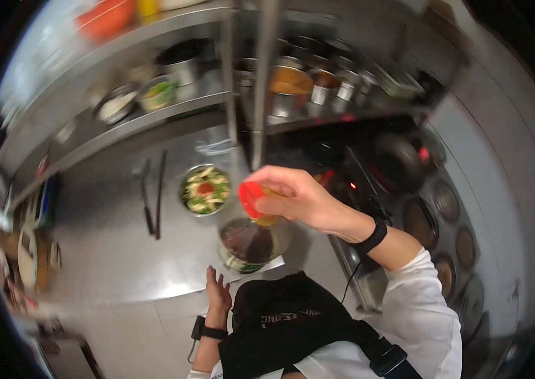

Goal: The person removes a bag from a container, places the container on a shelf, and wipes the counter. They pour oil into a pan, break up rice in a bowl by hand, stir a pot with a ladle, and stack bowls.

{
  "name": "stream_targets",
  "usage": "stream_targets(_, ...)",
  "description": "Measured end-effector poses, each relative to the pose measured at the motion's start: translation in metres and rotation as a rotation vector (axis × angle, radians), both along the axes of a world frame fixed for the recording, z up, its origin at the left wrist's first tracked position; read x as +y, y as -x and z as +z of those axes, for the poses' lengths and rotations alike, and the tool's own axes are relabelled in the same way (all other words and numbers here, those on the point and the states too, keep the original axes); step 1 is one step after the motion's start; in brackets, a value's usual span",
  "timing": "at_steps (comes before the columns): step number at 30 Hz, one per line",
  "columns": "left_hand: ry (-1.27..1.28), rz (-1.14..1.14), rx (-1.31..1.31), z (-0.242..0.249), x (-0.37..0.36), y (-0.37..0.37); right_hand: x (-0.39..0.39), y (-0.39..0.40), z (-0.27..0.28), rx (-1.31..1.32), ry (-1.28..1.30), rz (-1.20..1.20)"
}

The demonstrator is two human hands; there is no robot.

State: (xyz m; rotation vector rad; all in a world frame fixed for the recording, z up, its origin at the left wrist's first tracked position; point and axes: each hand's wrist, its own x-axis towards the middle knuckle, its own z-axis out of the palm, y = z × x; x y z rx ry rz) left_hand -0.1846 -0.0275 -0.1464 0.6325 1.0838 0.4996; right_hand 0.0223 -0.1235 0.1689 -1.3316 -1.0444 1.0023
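My right hand [299, 194] is wrapped round a small jar with a red lid [251, 198], tilted above the counter. Below it stands a clear tub [237, 258] with dark reddish contents, near the counter's front edge. Just left of the jar, a metal bowl [184, 201] holds chopped green and pale yellow food with a patch of red powder on top. My left hand [218, 292] is low by the counter edge, fingers apart, holding nothing. Whether the jar's lid is on tight cannot be made out.
Two long thin utensils [147, 205] lie on the steel counter [103, 240]. Shelves [154, 114] above carry bowls and pots. To the right is a stove [368, 183] with a dark wok [400, 165]. A steel post [260, 95] rises behind the counter.
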Motion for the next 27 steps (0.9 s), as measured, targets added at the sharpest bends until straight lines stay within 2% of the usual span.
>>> stream_targets(1,-0.002,-0.064,0.014,-0.002,-0.007,-0.005,-0.014,-0.007,0.003,0.076,-0.058,-0.042)
stream_targets(3,0.302,-0.280,-0.423,-0.002,-0.018,-0.016,-0.044,-0.029,0.005,0.173,-0.136,-0.126)
stream_targets(4,0.307,-0.316,-0.393,-0.001,-0.024,-0.025,-0.058,-0.038,0.000,0.194,-0.144,-0.167)
stream_targets(6,0.414,-0.312,-0.586,0.005,-0.037,-0.050,-0.078,-0.055,-0.004,0.101,-0.281,-0.228)
stream_targets(8,0.361,-0.351,-0.527,0.014,-0.055,-0.080,-0.105,-0.075,-0.013,0.137,-0.324,-0.299)
stream_targets(10,0.083,-0.288,-0.427,0.022,-0.078,-0.113,-0.138,-0.100,-0.022,-0.050,-0.127,-0.348)
stream_targets(11,0.035,-0.299,-0.385,0.024,-0.086,-0.126,-0.144,-0.106,-0.035,-0.041,-0.233,-0.396)
stream_targets(12,0.031,-0.301,-0.359,0.029,-0.099,-0.145,-0.158,-0.128,-0.041,-0.358,-0.228,-0.437)
stream_targets(14,-0.141,-0.315,-0.293,0.050,-0.126,-0.183,-0.177,-0.161,-0.061,-0.520,-0.248,-0.542)
stream_targets(16,-0.165,-0.381,-0.281,0.069,-0.149,-0.215,-0.194,-0.194,-0.078,-0.528,-0.263,-0.633)
stream_targets(18,-0.286,-0.424,-0.233,0.083,-0.169,-0.247,-0.212,-0.229,-0.093,-0.645,-0.194,-0.753)
stream_targets(19,-0.260,-0.362,-0.186,0.081,-0.174,-0.261,-0.220,-0.245,-0.100,-0.609,-0.176,-0.772)
stream_targets(27,-0.463,-0.387,0.073,0.114,-0.176,-0.296,-0.242,-0.314,-0.137,-0.401,-0.058,-0.915)
